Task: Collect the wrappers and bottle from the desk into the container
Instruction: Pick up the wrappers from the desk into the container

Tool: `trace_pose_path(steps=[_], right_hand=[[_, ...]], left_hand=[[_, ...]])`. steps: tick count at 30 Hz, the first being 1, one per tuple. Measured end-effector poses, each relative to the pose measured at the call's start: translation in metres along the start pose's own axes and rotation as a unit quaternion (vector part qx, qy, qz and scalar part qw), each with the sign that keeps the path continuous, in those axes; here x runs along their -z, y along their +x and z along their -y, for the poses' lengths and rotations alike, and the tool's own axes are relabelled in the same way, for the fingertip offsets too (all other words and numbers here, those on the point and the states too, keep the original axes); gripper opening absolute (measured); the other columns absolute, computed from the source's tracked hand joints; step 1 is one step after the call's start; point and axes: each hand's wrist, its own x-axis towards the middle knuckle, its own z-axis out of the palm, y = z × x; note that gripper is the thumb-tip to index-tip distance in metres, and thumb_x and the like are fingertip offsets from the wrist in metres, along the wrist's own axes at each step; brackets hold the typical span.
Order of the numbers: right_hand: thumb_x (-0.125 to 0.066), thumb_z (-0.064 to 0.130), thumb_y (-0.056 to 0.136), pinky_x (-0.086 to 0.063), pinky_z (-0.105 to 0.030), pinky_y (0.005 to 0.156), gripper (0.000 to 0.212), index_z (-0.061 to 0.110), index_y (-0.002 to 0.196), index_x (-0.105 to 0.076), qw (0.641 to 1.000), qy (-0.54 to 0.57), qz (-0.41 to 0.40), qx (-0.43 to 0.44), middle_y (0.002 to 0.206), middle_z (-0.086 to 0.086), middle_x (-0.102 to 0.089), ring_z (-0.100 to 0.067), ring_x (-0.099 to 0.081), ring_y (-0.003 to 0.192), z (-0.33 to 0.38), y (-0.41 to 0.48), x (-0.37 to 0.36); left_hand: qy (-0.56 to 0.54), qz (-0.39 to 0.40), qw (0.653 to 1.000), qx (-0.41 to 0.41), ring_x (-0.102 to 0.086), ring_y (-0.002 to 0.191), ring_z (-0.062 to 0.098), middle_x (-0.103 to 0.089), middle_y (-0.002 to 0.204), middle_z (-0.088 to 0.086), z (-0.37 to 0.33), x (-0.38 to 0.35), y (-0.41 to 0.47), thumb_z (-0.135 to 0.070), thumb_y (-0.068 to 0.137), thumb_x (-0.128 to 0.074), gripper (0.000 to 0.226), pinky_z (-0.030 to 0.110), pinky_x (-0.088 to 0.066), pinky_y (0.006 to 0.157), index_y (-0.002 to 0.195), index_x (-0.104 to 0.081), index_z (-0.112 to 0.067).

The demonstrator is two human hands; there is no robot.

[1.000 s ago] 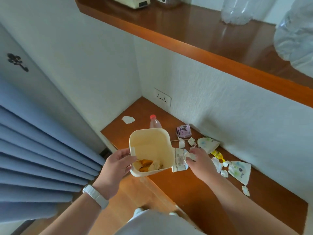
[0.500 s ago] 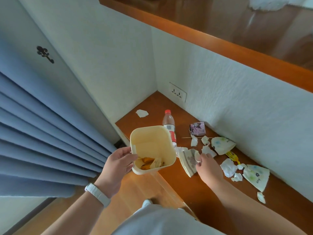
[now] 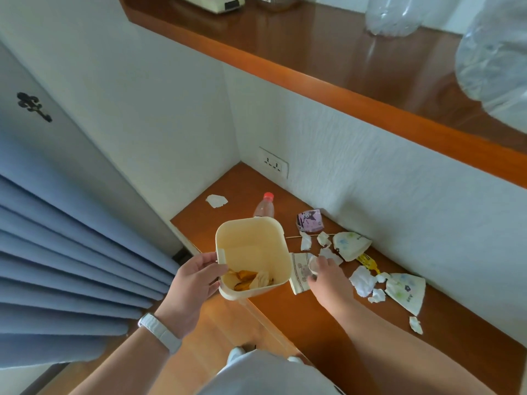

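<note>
One cream container (image 3: 251, 252) is sitting at frame centre, held off the near-left edge of the surface (image 3: 328, 323), open top facing the camera, with orange and pale scraps lying in its bottom. Left hand (image 3: 196, 283) is gripping its lower-left wall, fingers (image 3: 205, 259) curled onto the rim, thumb on the outside. White wristband (image 3: 159, 332) is showing on that wrist.

Right hand (image 3: 328, 277) is resting just right of the container, fingers pinching a patterned wrapper (image 3: 299, 276) along with a small white scrap; the wrapper is touching the container's right wall.

Bottle (image 3: 264, 206) with a red cap is lying on the surface right behind the container, lower part hidden by the rim.

Remaining litter is spreading to the right along the wall: a purple wrapper (image 3: 310, 220) up by the wall, a white printed wrapper (image 3: 352, 245) right of it, a yellow wrapper (image 3: 368, 262) below that, a crumpled white paper (image 3: 363, 280), and another printed wrapper (image 3: 406, 290) at mid-right. Small white scraps are sitting between them. One white scrap (image 3: 216, 200) is lying alone in the far-left corner of the surface.

Wall socket (image 3: 273, 166) is sitting above the bottle. Blue curtain (image 3: 57, 266) is filling the left of the frame; wooden shelf (image 3: 342, 52) is running across the top.
</note>
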Motion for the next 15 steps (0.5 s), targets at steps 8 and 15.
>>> trace_pose_path(steps=[8, 15], right_hand=[[-0.060, 0.033, 0.092, -0.056, -0.025, 0.060, 0.028, 0.018, 0.113, -0.047, 0.999, 0.038, -0.005, -0.035, 0.106, -0.002, -0.062, -0.017, -0.068, 0.085, 0.005, 0.003, 0.002], [-0.064, 0.037, 0.090, -0.059, -0.039, 0.062, 0.020, 0.023, 0.098, -0.052, 0.970, 0.203, -0.114, -0.077, 0.088, 0.006, -0.061, -0.010, -0.062, 0.073, 0.024, -0.006, 0.068]], left_hand=[[0.002, -0.010, 1.000, 0.000, -0.073, 0.093, 0.021, -0.077, 0.107, 0.014, -0.004, 0.014, 0.004, -0.007, 0.095, -0.064, 0.021, 0.029, -0.055, 0.080, 0.116, -0.067, -0.006], [0.004, 0.012, 1.000, -0.001, -0.073, 0.091, 0.017, -0.076, 0.108, 0.012, -0.008, 0.019, 0.014, -0.008, 0.096, -0.063, 0.019, 0.022, -0.056, 0.068, 0.114, -0.068, -0.007]])
